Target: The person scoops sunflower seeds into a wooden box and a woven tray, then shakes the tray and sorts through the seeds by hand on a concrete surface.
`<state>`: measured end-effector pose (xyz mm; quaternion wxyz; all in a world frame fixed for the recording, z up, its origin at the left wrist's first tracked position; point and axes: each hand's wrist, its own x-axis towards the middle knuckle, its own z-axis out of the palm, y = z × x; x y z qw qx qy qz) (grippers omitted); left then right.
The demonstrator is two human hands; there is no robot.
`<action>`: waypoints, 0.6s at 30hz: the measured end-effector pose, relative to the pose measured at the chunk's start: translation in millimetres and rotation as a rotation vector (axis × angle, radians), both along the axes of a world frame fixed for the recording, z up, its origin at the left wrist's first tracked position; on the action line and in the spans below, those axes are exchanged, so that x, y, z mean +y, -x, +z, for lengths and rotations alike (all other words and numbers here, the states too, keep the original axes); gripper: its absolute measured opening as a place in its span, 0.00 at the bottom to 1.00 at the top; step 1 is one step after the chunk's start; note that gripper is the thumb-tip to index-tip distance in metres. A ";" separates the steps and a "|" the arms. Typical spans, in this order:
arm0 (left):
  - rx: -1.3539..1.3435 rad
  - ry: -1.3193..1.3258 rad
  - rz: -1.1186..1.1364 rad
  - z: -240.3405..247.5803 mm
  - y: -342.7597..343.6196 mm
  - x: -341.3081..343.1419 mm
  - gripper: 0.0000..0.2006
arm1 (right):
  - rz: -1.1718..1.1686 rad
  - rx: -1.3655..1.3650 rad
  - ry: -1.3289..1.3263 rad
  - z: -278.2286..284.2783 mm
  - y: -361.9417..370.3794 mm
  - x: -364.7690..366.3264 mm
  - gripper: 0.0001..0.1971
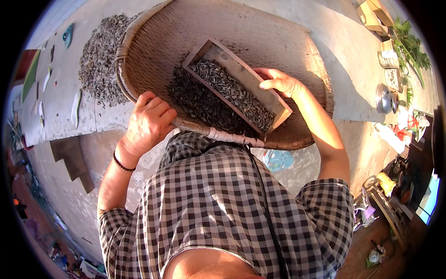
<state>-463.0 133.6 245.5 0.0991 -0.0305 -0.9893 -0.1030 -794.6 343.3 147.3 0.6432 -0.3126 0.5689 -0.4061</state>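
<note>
A wide woven winnowing basket (158,37) is held against my waist. My left hand (151,118) is closed round its near left rim. Inside the basket lies a long wooden box (241,69), tilted, with its near right end lowest. My right hand (281,83) grips the far long wall of the box, thumb on top, other fingers partly hidden behind it. Striped sunflower seeds (227,83) fill part of the box. Beside it, against the basket's near side, rests a darker heap of seeds (200,104).
A large pile of sunflower seeds (102,56) is spread on the concrete ledge (353,88) left of the basket. Pale long pods or gourds (75,109) and a teal object (68,36) lie farther left. At right stand a metal bowl (383,98), cardboard boxes (369,18) and green plants (411,44).
</note>
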 end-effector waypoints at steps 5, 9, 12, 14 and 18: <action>-0.011 -0.017 0.027 -16.8 -6.7 1.0 0.15 | -0.087 -0.209 -0.005 -7.8 6.1 24.0 0.41; -0.052 -0.021 0.053 -37.9 -12.5 0.8 0.14 | -0.097 -0.132 0.000 -23.5 -12.4 5.4 0.39; -0.031 0.029 0.083 -56.7 -18.8 -4.2 0.09 | -0.138 -0.152 0.001 -34.0 -2.8 7.0 0.38; -0.057 -0.014 0.090 -63.0 -20.1 -4.8 0.11 | -0.226 -0.055 -0.029 -38.1 16.2 12.6 0.38; -0.104 -0.028 0.162 -77.9 -35.5 -2.4 0.12 | -0.407 -0.064 -0.009 -45.0 47.6 -0.5 0.34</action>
